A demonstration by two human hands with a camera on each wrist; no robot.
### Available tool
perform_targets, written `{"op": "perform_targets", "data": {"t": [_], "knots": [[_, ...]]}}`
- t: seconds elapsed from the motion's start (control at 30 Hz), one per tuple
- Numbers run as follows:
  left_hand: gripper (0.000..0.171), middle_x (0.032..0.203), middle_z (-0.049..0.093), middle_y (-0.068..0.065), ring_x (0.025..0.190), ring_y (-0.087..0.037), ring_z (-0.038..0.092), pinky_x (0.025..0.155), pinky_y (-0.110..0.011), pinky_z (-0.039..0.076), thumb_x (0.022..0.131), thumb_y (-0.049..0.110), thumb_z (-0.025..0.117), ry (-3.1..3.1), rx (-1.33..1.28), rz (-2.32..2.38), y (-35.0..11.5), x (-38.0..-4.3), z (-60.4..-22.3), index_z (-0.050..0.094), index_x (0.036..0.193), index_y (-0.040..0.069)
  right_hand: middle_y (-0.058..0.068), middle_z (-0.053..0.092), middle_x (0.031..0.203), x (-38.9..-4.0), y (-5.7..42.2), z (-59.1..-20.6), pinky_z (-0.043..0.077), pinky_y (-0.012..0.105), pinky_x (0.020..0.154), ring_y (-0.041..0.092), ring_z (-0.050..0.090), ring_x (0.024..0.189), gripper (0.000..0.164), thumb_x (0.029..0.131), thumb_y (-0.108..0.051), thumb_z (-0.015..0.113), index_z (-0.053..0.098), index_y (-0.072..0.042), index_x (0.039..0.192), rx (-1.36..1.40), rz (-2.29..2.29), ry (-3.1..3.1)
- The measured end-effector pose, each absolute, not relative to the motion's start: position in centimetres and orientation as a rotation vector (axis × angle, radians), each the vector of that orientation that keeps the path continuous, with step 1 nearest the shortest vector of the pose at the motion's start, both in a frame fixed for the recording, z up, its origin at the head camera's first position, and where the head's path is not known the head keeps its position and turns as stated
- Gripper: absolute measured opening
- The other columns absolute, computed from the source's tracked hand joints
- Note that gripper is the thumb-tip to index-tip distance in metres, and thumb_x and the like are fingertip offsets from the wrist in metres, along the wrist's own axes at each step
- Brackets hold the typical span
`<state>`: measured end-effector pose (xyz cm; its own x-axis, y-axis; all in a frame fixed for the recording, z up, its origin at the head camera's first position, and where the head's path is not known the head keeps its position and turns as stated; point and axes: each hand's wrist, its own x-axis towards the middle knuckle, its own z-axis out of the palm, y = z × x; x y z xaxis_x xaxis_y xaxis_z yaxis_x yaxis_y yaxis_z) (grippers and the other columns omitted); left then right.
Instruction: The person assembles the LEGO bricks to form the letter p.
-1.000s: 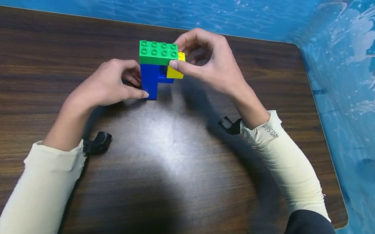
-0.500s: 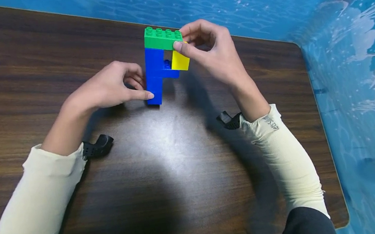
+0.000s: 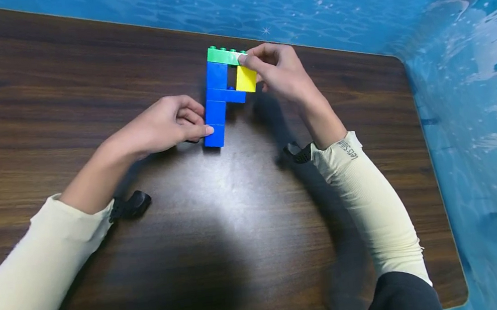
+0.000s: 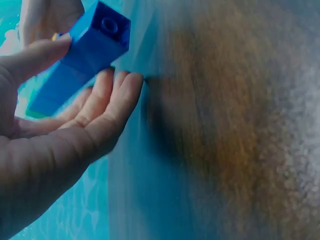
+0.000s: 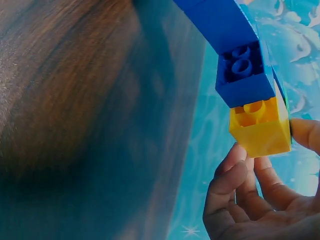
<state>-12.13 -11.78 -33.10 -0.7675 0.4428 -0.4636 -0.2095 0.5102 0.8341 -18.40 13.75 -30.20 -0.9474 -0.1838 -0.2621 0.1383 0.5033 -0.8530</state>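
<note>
A joined model of toy building bricks (image 3: 215, 110) leans between both hands in the head view. Its blue bricks form a column with a short blue arm to the right. Across the top lies a green brick (image 3: 223, 56), and a yellow brick (image 3: 246, 78) stands on the arm's end. My left hand (image 3: 165, 126) grips the column's lower end, thumb on the near face. At the top right my right hand (image 3: 283, 73) pinches the green brick's end beside the yellow one. Hollow undersides of the bottom blue brick (image 4: 111, 27) and the yellow brick (image 5: 260, 130) show in the wrist views.
The dark wooden table (image 3: 187, 262) spreads beneath the hands. Behind it and to the right hangs a blue sea-patterned covering (image 3: 493, 149). A black wrist device (image 3: 131, 205) sits at the left cuff, another black device (image 3: 297, 152) at the right.
The brick model has tilted back, so its front side shows rather than the green brick's studded top. It has shifted slightly right, and the left hand has moved right with it.
</note>
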Motion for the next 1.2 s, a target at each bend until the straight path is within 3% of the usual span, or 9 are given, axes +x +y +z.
{"op": "perform_targets", "data": {"t": [0.13,0.47,0.73,1.2], "knots": [[0.054,0.13,0.067,-0.02,0.105,-0.027,0.076,0.098,-0.042,0.061,0.107,0.028,0.069,2.098,0.143,1.296,-12.2,-11.6,-33.1,0.047,0.145,-0.002,-0.001,0.065,0.114,-18.9,13.1,-31.3,0.056,0.031,0.077,0.021,0.065,0.093,0.038,0.106,-0.038,0.067,0.071,-0.009,0.132,0.009,-1.412,2.374],[0.047,0.131,0.06,-0.025,0.09,-0.023,0.077,0.08,-0.035,0.066,0.112,0.022,0.058,2.106,0.075,1.285,-11.8,-10.7,-33.3,0.043,0.145,-0.008,0.006,0.068,0.107,-19.8,11.8,-33.3,0.064,0.032,0.089,0.015,0.071,0.088,0.043,0.109,-0.033,0.064,0.069,-0.003,0.139,0.038,-1.395,2.267],[0.044,0.135,0.058,-0.025,0.103,-0.03,0.078,0.084,-0.034,0.065,0.114,0.02,0.054,2.224,0.069,1.182,-10.8,-10.5,-33.3,0.046,0.146,-0.009,0.009,0.065,0.12,-20.0,11.3,-34.3,0.064,0.032,0.091,0.015,0.071,0.087,0.044,0.109,-0.031,0.062,0.067,-0.005,0.143,0.116,-1.371,2.279],[0.044,0.135,0.058,-0.023,0.102,-0.028,0.078,0.079,-0.028,0.065,0.113,0.018,0.055,2.194,0.01,1.276,-9.9,-10.4,-33.9,0.049,0.146,-0.009,0.007,0.069,0.112,-19.9,11.9,-34.9,0.065,0.031,0.085,0.015,0.068,0.084,0.039,0.109,-0.031,0.064,0.071,-0.006,0.138,0.051,-1.31,2.396]]}}
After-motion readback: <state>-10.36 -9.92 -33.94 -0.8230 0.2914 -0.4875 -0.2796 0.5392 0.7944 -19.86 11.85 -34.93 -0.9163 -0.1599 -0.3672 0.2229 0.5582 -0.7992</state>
